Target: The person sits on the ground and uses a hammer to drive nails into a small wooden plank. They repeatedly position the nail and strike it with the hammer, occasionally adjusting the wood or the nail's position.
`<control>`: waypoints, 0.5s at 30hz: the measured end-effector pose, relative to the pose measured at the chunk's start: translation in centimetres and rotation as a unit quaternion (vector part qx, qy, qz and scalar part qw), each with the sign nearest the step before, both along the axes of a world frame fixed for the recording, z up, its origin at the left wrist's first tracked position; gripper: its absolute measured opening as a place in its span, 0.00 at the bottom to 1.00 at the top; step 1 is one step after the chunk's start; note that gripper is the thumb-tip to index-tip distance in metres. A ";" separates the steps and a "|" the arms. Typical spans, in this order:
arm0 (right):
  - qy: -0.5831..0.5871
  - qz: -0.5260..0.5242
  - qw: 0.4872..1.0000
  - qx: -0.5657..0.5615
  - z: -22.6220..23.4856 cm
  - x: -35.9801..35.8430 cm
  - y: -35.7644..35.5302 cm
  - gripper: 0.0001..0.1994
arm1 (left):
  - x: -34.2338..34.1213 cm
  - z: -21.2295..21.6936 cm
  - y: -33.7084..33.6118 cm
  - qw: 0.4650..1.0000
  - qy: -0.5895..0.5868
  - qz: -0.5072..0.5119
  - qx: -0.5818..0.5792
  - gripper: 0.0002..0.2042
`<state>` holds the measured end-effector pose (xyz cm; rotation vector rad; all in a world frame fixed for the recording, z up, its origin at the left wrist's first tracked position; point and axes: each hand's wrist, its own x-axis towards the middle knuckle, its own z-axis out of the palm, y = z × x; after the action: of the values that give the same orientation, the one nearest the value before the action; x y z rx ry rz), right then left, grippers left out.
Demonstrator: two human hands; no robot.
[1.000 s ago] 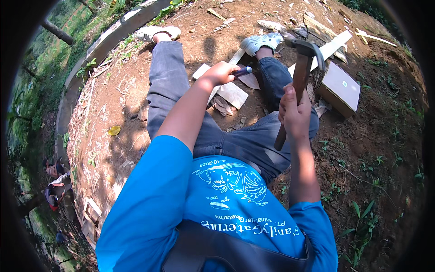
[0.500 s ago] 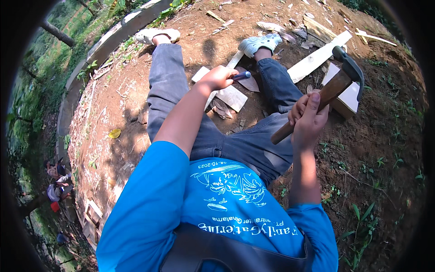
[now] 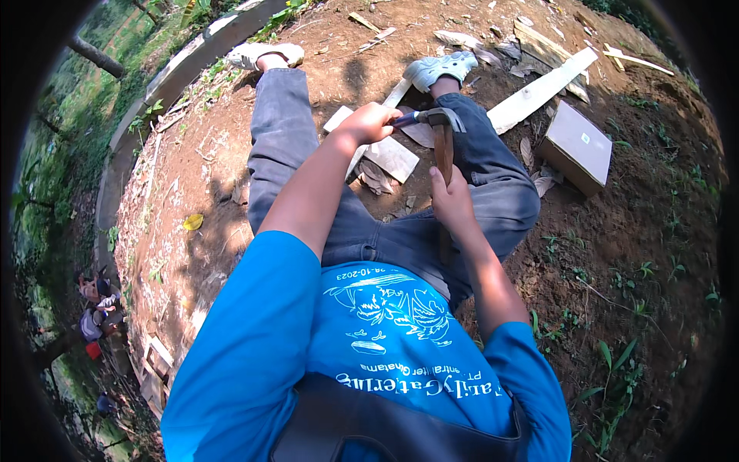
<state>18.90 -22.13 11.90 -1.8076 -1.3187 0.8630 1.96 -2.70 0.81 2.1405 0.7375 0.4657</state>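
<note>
My left hand (image 3: 369, 123) is closed around a tool with a dark blue handle (image 3: 405, 120), whose other end is hidden by the fist. Wooden boards (image 3: 394, 160) lie on the ground between my legs, partly under that hand. In my right hand (image 3: 454, 202) is a claw hammer (image 3: 443, 154), gripped by its brown wooden handle. The hammer's metal head is at the end of the blue handle and appears to touch it; its claw points right.
A cardboard box (image 3: 579, 142) sits on the soil beyond my right knee. Near it lies a long pale plank (image 3: 539, 94) amid dry leaves and scraps. A low concrete edge (image 3: 165, 86) curves along the left, and people (image 3: 98, 312) are at the far left.
The hammer has swung down and left from beside the box to the end of the blue handle, bringing my right hand inward. My left hand stays nearly in place.
</note>
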 end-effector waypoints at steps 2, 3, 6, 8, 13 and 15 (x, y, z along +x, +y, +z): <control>0.130 -0.008 0.991 -0.033 4.5 -0.8 1.6 0.13 | -1.3 0.4 2.6 1.000 0.004 0.020 0.004 0.17; 0.165 -0.025 0.986 0.006 8.0 -1.5 1.0 0.13 | -2.4 -0.1 1.6 0.999 0.013 0.028 -0.011 0.16; 0.218 -0.059 0.952 0.206 11.8 -2.3 1.0 0.12 | -2.7 -0.2 0.9 0.999 -0.004 0.034 -0.001 0.13; 0.222 -0.084 0.945 0.225 8.4 -2.2 0.2 0.13 | -1.7 0.3 0.9 0.999 0.006 0.022 0.029 0.12; 0.023 0.001 0.997 -0.080 4.8 -0.4 0.1 0.15 | -0.8 -0.4 1.0 0.999 -0.014 0.043 0.012 0.07; 0.170 -0.059 0.984 0.015 9.6 -0.8 -0.2 0.14 | -1.4 1.5 0.7 0.998 0.052 0.039 -0.018 0.07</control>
<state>18.10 -22.35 21.52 -1.6095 -0.9924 1.0281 0.53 -2.01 2.36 2.1197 0.8841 0.3820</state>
